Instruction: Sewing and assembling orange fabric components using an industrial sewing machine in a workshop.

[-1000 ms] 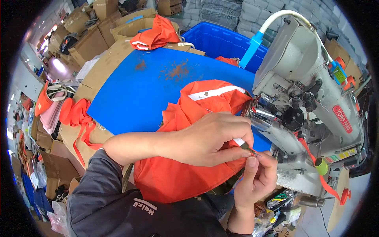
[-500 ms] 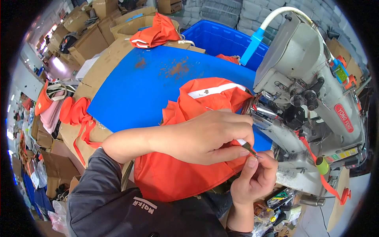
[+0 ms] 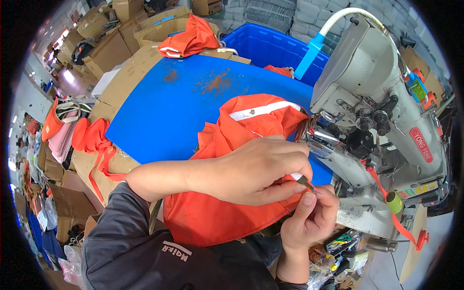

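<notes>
My left hand (image 3: 253,171) reaches across the orange fabric (image 3: 212,217), pinching a small edge with a white band and a narrow olive-dark end (image 3: 304,181). My right hand (image 3: 309,220) is just below and right of it, thumb and forefinger pressed together at the thin tip of that dark end; exactly what sits between those fingertips is too small to make out. The folded upper part of the fabric, with a white strip (image 3: 263,110), lies against the grey sewing machine (image 3: 357,82) at the right, beside my hands.
A blue board (image 3: 140,116) on cardboard bears the work. An orange fabric piece (image 3: 191,38) lies at the back, before a blue crate (image 3: 256,41). Orange tape coils (image 3: 89,137) lie at left; orange tape (image 3: 401,222) hangs from the machine. Tools and clutter (image 3: 343,246) are at lower right.
My right hand has shifted slightly left and down. Both hands keep the same pinch near the dark end; the fabric is almost unmoved.
</notes>
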`<state>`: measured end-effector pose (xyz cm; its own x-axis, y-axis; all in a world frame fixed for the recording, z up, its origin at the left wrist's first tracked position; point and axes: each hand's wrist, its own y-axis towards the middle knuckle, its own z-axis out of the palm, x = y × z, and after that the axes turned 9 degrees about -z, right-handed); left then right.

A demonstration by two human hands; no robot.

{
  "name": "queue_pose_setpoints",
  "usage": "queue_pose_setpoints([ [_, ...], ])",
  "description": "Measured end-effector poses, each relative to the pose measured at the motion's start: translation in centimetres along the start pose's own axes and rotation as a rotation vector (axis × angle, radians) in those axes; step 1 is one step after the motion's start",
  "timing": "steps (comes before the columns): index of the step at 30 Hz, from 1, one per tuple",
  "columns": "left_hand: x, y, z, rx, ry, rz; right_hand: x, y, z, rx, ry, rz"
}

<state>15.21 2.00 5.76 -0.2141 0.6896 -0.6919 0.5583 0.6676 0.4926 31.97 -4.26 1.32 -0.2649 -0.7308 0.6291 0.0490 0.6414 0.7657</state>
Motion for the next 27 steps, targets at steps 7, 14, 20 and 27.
queue_pose_setpoints([
  [7, -0.28, 0.22, -0.13, 0.002, -0.010, -0.001, 0.16, 0.04, -0.06, -0.001, -0.032, -0.013],
  [14, -0.10, 0.09, 0.17, -0.020, -0.011, -0.004, 0.04, 0.05, 0.09, -0.011, -0.016, -0.004],
  [20, -0.20, 0.09, 0.28, -0.026, -0.019, 0.002, 0.12, 0.04, 0.02, -0.016, -0.015, -0.004],
  [27, -0.10, 0.12, 0.44, -0.026, -0.024, -0.017, -0.08, -0.07, -0.01, -0.015, -0.004, 0.007],
])
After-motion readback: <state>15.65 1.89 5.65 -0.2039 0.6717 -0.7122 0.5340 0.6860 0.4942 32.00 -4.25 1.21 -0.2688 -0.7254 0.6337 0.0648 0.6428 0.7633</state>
